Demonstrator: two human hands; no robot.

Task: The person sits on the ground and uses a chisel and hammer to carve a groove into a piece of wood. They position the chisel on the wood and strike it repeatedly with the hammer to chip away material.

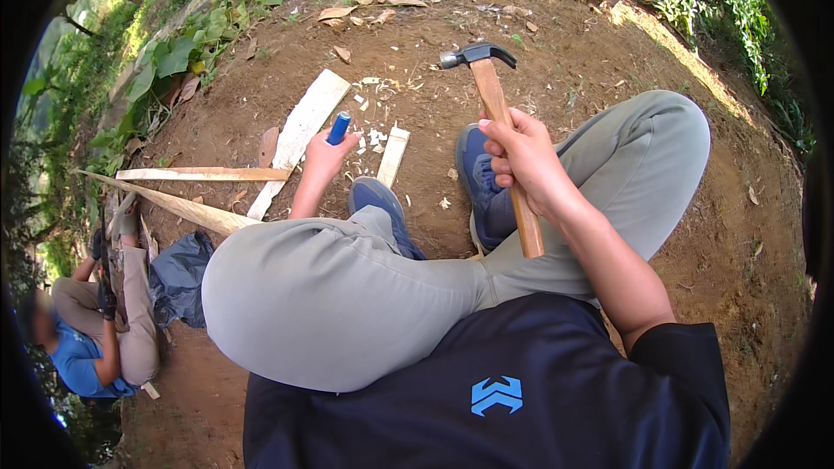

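In my right hand is a claw hammer with a wooden handle and a dark head. My fingers close around the middle of its handle, and the head points up and away from me, above my right shoe. My left hand is closed around a chisel-like tool with a blue handle; its lower end is hidden. Beside that hand lies a pale rough board on the soil. A short piece of wood rests by the toe of my left shoe, with pale wood chips scattered around it.
A thin wooden strip and a long tapered plank lie to the left. Near my left knee is a black plastic bag. Another person in gloves sits at far left. Leafy plants edge the dirt ground.
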